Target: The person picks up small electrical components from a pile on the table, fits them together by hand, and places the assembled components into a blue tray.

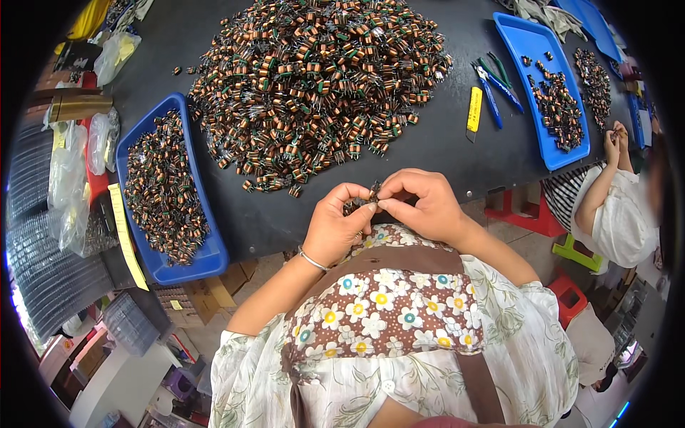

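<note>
At the table's near edge my left hand (337, 222) and my right hand (427, 205) meet, thumbs and forefingers pinched together. Between the fingertips is a small copper-wound coil (374, 190), mostly covered by the fingers. A few more dark coils (352, 205) show in the curl of my left hand. Just beyond the hands rises a big heap of coils (314, 85) with copper windings, green bits and thin metal leads. A blue tray (214, 265) full of the same coils stands to the left.
Blue-handled pliers (492, 100), cutters with green and blue grips (503, 82) and a yellow utility knife (474, 110) lie right of the heap. Farther right is another blue tray (548, 160) of coils. Another person's hands (617, 139) work at the right. Plastic bags (70, 185) hang at left.
</note>
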The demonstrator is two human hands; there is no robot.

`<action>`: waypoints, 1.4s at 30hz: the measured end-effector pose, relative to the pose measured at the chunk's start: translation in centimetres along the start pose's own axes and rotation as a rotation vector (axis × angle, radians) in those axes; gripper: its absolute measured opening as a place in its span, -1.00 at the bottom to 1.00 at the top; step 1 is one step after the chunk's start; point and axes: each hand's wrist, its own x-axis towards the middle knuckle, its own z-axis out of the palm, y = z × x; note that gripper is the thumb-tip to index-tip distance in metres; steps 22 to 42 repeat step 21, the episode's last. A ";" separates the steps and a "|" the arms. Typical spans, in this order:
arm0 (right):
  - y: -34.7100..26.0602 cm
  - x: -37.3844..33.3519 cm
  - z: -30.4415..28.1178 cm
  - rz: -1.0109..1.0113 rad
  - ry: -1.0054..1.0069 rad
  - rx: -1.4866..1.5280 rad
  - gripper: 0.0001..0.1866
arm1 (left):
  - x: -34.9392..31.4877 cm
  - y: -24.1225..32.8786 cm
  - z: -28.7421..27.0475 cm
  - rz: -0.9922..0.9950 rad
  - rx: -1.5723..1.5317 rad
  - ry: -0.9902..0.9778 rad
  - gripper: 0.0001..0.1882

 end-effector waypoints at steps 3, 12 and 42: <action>-0.3 0.3 -0.4 0.018 -0.031 -0.026 -0.93 | -0.2 0.3 0.1 -0.018 0.003 0.022 -0.87; 0.9 1.3 -0.8 -0.052 0.176 -0.333 -0.90 | -0.6 0.3 -0.6 -0.009 -0.030 0.046 -0.89; 0.8 1.6 2.9 -0.231 0.011 -0.775 -0.78 | -1.7 0.7 -2.4 0.026 -0.040 0.099 -0.86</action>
